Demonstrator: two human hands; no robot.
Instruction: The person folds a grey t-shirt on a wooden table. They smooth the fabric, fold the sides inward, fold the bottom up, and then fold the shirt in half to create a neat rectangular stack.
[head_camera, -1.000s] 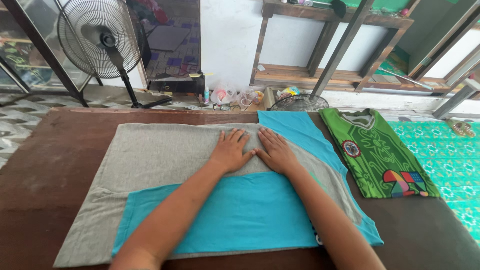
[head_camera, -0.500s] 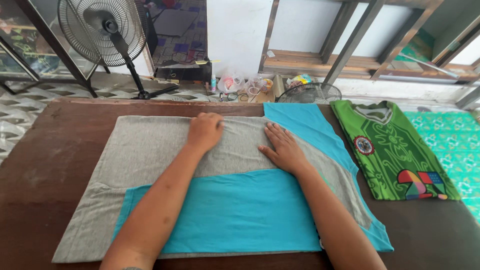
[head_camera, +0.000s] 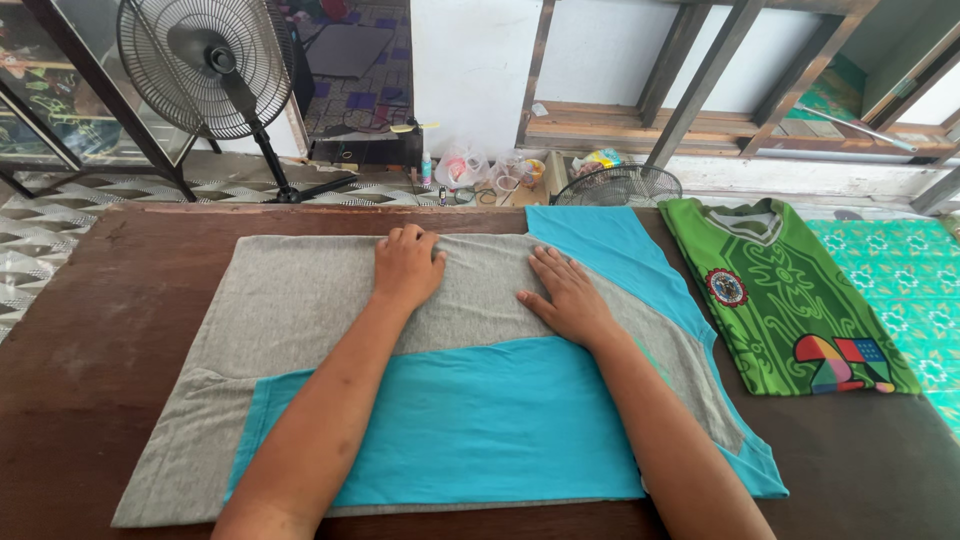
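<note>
A grey and turquoise shirt (head_camera: 300, 320) lies spread flat on a dark brown wooden table (head_camera: 90, 330). My left hand (head_camera: 408, 265) rests at the shirt's far grey edge, and its curled fingers pinch the cloth there. A little to the right, my right hand (head_camera: 565, 295) lies flat on the grey part with its fingers apart, pressing the cloth down. Both forearms reach across the turquoise panel (head_camera: 480, 420).
A folded green patterned jersey (head_camera: 780, 300) lies on the table's right side, beside a green patterned mat (head_camera: 900, 280). A standing fan (head_camera: 205, 65) is beyond the far left edge. A second fan's cage (head_camera: 618, 186), small bottles and bags sit on the floor behind the table.
My left hand slid from beside the right hand to the shirt's far edge and curled its fingers on the cloth. The right hand stayed flat in place.
</note>
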